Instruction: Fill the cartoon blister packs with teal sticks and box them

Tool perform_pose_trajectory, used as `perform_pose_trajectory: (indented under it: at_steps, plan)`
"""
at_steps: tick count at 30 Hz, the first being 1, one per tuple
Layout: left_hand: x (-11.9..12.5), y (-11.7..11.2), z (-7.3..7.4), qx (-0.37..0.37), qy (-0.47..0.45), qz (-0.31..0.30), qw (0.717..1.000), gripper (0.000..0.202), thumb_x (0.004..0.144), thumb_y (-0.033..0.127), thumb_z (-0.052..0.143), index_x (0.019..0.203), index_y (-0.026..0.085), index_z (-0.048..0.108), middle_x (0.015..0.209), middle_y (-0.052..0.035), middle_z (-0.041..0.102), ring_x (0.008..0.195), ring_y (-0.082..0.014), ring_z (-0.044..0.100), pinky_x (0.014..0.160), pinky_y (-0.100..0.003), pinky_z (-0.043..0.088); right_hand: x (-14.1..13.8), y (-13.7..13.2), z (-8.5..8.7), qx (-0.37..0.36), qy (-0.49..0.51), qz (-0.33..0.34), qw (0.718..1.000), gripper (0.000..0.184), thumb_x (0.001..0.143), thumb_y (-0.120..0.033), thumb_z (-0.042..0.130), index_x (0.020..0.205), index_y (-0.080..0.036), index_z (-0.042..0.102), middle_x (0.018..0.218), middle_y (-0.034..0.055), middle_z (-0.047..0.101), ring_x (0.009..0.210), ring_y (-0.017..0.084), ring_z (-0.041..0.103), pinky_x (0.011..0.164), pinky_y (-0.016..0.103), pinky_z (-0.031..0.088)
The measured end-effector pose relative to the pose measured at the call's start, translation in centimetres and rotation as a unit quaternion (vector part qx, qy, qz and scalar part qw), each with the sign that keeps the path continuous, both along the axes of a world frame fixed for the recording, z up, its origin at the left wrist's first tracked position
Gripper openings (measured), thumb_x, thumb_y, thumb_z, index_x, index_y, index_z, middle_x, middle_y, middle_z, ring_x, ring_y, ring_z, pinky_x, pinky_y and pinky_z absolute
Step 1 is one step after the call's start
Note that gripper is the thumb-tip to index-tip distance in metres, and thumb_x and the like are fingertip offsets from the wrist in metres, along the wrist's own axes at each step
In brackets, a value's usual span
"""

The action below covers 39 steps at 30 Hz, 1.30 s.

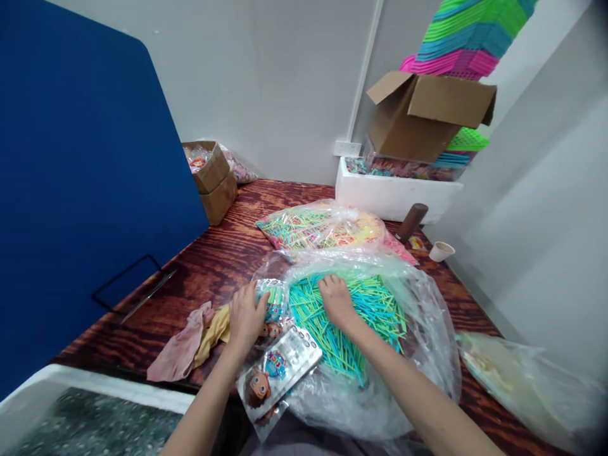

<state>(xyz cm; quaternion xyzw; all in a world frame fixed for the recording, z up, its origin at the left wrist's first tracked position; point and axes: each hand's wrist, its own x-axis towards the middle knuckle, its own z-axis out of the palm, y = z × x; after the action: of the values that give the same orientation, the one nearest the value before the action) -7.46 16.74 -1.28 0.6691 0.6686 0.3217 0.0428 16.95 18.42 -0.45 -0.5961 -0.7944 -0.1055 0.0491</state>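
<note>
A large, open, clear plastic bag (434, 329) full of thin green and blue sticks (375, 316) lies on a dark red-brown wood-grain table (199, 266). Inside the bag's mouth, a person's bare right hand (336, 297) rests on the sticks, fingers bent downward; the fingertips are hidden, so whether they pinch any sticks cannot be told.

At the bag's left edge, the bare left hand (244, 316) lies against a clear, colour-printed plastic packet (274, 307), its thumb set apart from its fingers; whether it grips the packet cannot be told. A silver plastic packet printed with a cartoon face (282, 367) overlaps the bag's near left edge.

Farther left of the bag lie a crumpled pink cloth (178, 348) and a crumpled yellow cloth (212, 337), touching each other. Just behind the bag is a clear plastic sack of multicoloured sticks (304, 228). Behind the bag and to its right are a brown cylinder (412, 221), a small white cup (441, 252) and a long white box (394, 193) beneath an open brown cardboard carton (413, 126).
</note>
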Motion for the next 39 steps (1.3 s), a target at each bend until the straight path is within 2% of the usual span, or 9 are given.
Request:
perform_pose_trajectory:
  at_steps: [5, 9, 11, 14, 18, 23, 30, 35, 39]
  plan:
    - [0.0, -3.9, 1.0, 0.009, -0.047, -0.078, 0.996, 0.028, 0.092, 0.036, 0.049, 0.109, 0.020, 0.065, 0.114, -0.0098, 0.065, 0.109, -0.0280, 0.058, 0.096, -0.043, 0.044, 0.0, 2.7, 0.2, -0.017, -0.033, 0.076, 0.996, 0.022, 0.096, -0.016, 0.044, 0.102, -0.017, 0.065, 0.107, 0.0142, 0.062, 0.103, 0.029, 0.049, 0.084, 0.038, 0.038]
    - [1.3, -6.9, 0.5, -0.009, -0.091, -0.110, 0.990, 0.025, 0.094, 0.035, 0.049, 0.107, 0.022, 0.066, 0.117, -0.0087, 0.064, 0.112, -0.0266, 0.058, 0.097, -0.044, 0.044, 0.3, 4.3, 0.1, -0.027, -0.057, 0.139, 0.988, 0.031, 0.097, -0.016, 0.042, 0.123, -0.017, 0.059, 0.127, 0.0155, 0.056, 0.121, 0.028, 0.043, 0.095, 0.040, 0.036]
    - [1.9, -7.9, 0.1, -0.019, -0.098, -0.118, 0.988, 0.024, 0.094, 0.034, 0.048, 0.106, 0.023, 0.066, 0.116, -0.0087, 0.064, 0.111, -0.0265, 0.058, 0.096, -0.045, 0.045, 0.4, 4.8, 0.0, -0.025, -0.067, 0.152, 0.986, 0.034, 0.097, -0.014, 0.041, 0.127, -0.014, 0.057, 0.134, 0.0180, 0.053, 0.127, 0.029, 0.038, 0.100, 0.043, 0.033]
    - [2.2, -8.6, -0.3, -0.022, -0.106, -0.136, 0.985, 0.022, 0.093, 0.031, 0.051, 0.105, 0.023, 0.067, 0.115, -0.0086, 0.065, 0.111, -0.0263, 0.059, 0.095, -0.045, 0.046, 0.5, 5.1, -0.1, -0.027, -0.082, 0.161, 0.983, 0.031, 0.096, -0.012, 0.040, 0.115, -0.008, 0.063, 0.130, 0.0215, 0.055, 0.126, 0.031, 0.040, 0.101, 0.045, 0.032]
    - [2.1, -9.0, -0.6, -0.016, -0.115, -0.148, 0.982, 0.022, 0.091, 0.029, 0.052, 0.106, 0.023, 0.067, 0.113, -0.0091, 0.066, 0.110, -0.0264, 0.060, 0.095, -0.045, 0.048, 0.6, 4.9, -0.2, -0.041, -0.096, 0.166, 0.981, 0.027, 0.093, -0.009, 0.042, 0.104, -0.007, 0.066, 0.111, 0.0205, 0.064, 0.112, 0.030, 0.048, 0.098, 0.043, 0.033]
    - [1.8, -9.3, -0.7, -0.013, -0.109, -0.158, 0.981, 0.023, 0.092, 0.030, 0.053, 0.106, 0.023, 0.068, 0.114, -0.0095, 0.067, 0.112, -0.0272, 0.060, 0.096, -0.046, 0.048, 0.9, 4.8, 0.8, -0.067, -0.091, 0.151, 0.982, 0.024, 0.092, -0.009, 0.043, 0.099, -0.008, 0.066, 0.097, 0.0180, 0.067, 0.098, 0.028, 0.054, 0.092, 0.040, 0.035]
    - [1.3, -10.1, -1.1, -0.018, -0.101, -0.155, 0.983, 0.025, 0.091, 0.034, 0.053, 0.107, 0.024, 0.070, 0.115, -0.0103, 0.068, 0.111, -0.0292, 0.062, 0.094, -0.046, 0.051, 2.7, 3.1, 3.1, -0.101, -0.025, 0.070, 0.992, 0.026, 0.092, -0.008, 0.041, 0.105, -0.011, 0.063, 0.100, 0.0170, 0.069, 0.095, 0.027, 0.061, 0.083, 0.035, 0.040]
    - [1.9, -10.4, -0.6, 0.001, -0.115, -0.157, 0.981, 0.026, 0.092, 0.033, 0.052, 0.110, 0.024, 0.068, 0.118, -0.0097, 0.067, 0.115, -0.0285, 0.060, 0.097, -0.046, 0.049, 4.4, 0.6, 2.9, -0.142, 0.060, -0.005, 0.988, 0.024, 0.098, -0.019, 0.039, 0.102, -0.016, 0.062, 0.088, 0.0078, 0.073, 0.076, 0.020, 0.066, 0.067, 0.027, 0.043]
    - [3.5, -10.3, 0.2, -0.004, -0.131, -0.190, 0.973, 0.024, 0.093, 0.031, 0.051, 0.107, 0.022, 0.067, 0.118, -0.0107, 0.066, 0.114, -0.0275, 0.059, 0.098, -0.046, 0.048, 4.8, -1.0, 2.5, -0.177, 0.118, -0.025, 0.977, 0.023, 0.097, -0.019, 0.039, 0.096, -0.018, 0.063, 0.074, -0.0009, 0.072, 0.060, 0.013, 0.064, 0.060, 0.021, 0.041]
